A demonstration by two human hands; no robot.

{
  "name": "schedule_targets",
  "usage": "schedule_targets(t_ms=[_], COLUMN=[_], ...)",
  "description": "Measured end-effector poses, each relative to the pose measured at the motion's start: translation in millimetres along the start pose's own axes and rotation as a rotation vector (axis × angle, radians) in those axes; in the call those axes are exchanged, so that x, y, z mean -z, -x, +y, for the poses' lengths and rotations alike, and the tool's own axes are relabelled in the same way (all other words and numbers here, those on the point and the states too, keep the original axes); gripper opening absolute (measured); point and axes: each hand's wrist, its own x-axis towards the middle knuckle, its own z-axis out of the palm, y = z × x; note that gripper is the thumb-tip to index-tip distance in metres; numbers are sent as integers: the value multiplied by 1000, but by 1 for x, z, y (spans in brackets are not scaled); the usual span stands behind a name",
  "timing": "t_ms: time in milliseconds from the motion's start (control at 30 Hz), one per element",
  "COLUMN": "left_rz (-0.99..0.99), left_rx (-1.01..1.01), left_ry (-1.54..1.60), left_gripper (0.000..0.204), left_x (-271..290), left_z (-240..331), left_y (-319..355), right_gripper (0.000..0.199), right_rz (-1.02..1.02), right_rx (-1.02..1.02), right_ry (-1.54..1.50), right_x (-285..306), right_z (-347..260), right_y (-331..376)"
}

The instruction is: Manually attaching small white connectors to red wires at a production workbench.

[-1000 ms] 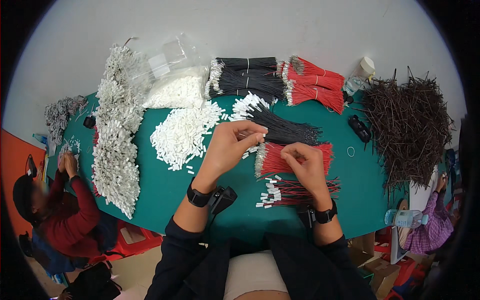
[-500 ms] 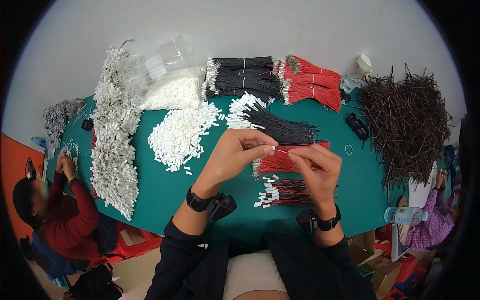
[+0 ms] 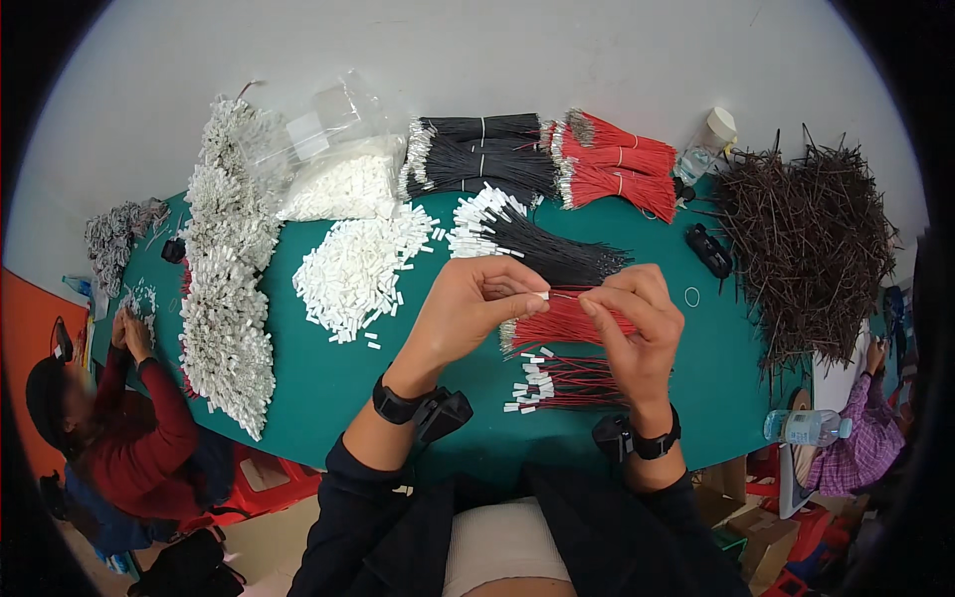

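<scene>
The right hand (image 3: 642, 323), which was hanging lower over the red wires a second ago, is now sitting higher and further right, and the left hand (image 3: 466, 308) is sitting a little lower, so that both fingertips are nearly level. A thin, red, plastic-coated wire (image 3: 565, 295) is now stretching plainly across the gap between them. Against half a second ago, only the right hand is showing much change, its fingers lying slightly higher.

The left hand is pinching a small, white, rectangular sleeve (image 3: 544, 296) between thumb and forefinger, its other fingers curling loosely behind. The right hand is closing thumb and forefinger on the red wire; whether the wire's end is already entering the sleeve is hard to tell at this size.

Both hands are hovering above the green-topped table (image 3: 328, 388). Beneath the wire, a flat bundle of red wires with silvery ends (image 3: 562, 326) is lying just beyond a smaller bunch of dark red wires with white tips (image 3: 582, 380). A loose heap of white sleeves (image 3: 348, 274) is spreading to the left.
</scene>
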Motion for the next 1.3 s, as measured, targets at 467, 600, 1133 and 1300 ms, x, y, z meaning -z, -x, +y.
schedule_targets(t_ms=[467, 600, 1133, 1300], left_rz=[10, 44, 66, 52], left_rx=[16, -8, -54, -36], left_ry=[-37, -87, -104, -51], left_gripper=[11, 10, 8, 9], left_x=[-4, -8, -15, -14], left_z=[-1, 0, -1, -2], left_y=[0, 2, 5, 4], right_gripper=[15, 13, 8, 9], right_rz=[-49, -48, -93, -83], right_rx=[22, 17, -131, -79], right_ry=[-13, -10, -203, -169], right_x=[-2, -3, -12, -13], right_z=[2, 0, 3, 4], right_y=[-1, -3, 1, 2])
